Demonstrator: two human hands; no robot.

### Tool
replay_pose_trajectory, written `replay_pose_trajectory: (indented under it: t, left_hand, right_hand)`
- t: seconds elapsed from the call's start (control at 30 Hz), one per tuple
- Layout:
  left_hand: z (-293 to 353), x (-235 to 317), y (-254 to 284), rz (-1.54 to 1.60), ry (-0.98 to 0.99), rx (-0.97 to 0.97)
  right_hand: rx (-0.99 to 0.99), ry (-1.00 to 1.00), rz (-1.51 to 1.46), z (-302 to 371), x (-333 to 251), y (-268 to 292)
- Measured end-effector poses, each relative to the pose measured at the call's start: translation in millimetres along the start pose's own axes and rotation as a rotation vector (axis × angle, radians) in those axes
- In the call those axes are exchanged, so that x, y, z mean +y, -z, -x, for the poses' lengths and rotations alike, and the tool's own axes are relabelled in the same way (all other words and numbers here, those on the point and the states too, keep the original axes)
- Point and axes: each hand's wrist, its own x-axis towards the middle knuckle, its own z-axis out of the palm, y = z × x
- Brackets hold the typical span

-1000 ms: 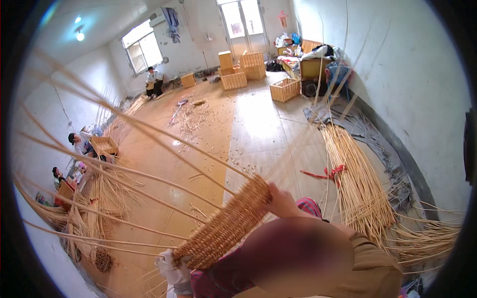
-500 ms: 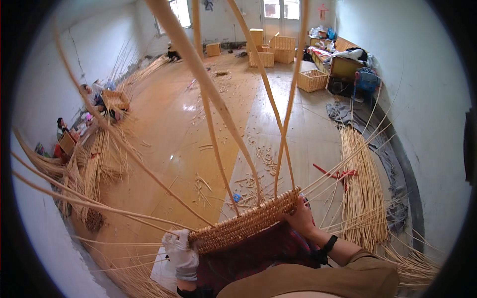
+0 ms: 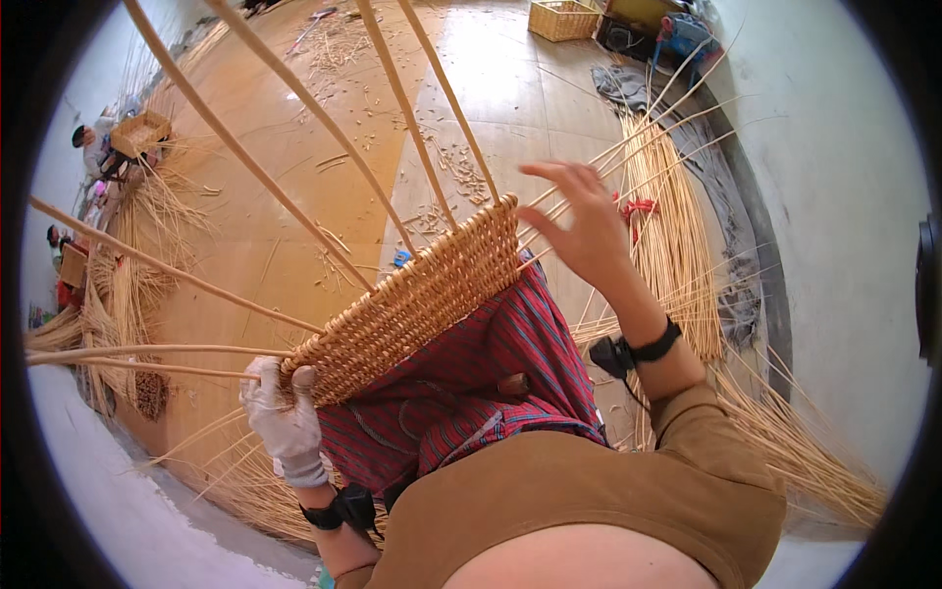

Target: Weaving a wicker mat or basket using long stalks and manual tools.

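A woven wicker basket piece (image 3: 422, 304) slants across my lap, its right end higher and farther away. Long peeled rods (image 3: 304, 93) rise from its upper edge and fan out ahead and to the left. My left hand (image 3: 283, 417), in a white glove, is closed around the wicker's left end. Bare and lifted off the weave, my right hand (image 3: 589, 231) is just beyond the right corner, fingers apart and slightly blurred, near thin rods that stick out to the right. Beneath the wicker, a red and blue striped cloth (image 3: 530, 334) covers my lap, with a small brown rounded piece (image 3: 512, 384) on it.
A rod bundle (image 3: 667, 236) with a red tie (image 3: 638, 208) lies at right beside grey cloth (image 3: 731, 211). More rods (image 3: 128, 265) are heaped at left, near a person (image 3: 95, 147) with a basket (image 3: 140, 133). Another basket (image 3: 564, 20) stands far off. Offcuts (image 3: 451, 172) litter the floor.
My right hand has let go of the wicker's right corner and lifted away, opening. The wicker now tilts more steeply, and the view has tipped down. My left hand keeps its hold.
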Motion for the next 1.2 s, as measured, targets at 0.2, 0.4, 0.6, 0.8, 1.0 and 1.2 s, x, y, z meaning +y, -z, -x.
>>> replay_pose_trajectory:
  t: [0.2,0.4,0.6,0.8,1.0,1.2]
  left_hand:
    - [-9.7,-0.6,9.4,-0.165,-0.134,-0.011]
    - [-6.5,-2.1,2.7,-0.151,-0.011,0.020]
    - [-2.1,-9.3,-19.3,-0.236,0.077,0.070]
    - [1.5,-13.5,-26.3,-0.312,0.038,0.182]
    - [-4.9,-13.7,4.5,-0.024,-0.040,0.079]
    - [10.6,-17.7,14.1,0.056,-0.042,0.117]
  right_hand:
    - [-0.479,0.006,-0.123,-23.6,-21.0,-40.8]
    - [-0.358,0.021,0.028,-3.6,-7.7,-47.1]
    - [-0.076,0.077,0.109,37.4,-6.8,-66.1]
    - [0.055,-0.013,0.023,53.9,-11.6,-74.7]
    - [-0.192,0.012,-0.069,8.7,-21.6,-49.9]
    - [0.048,0.376,-0.034,92.6,-51.6,-65.3]
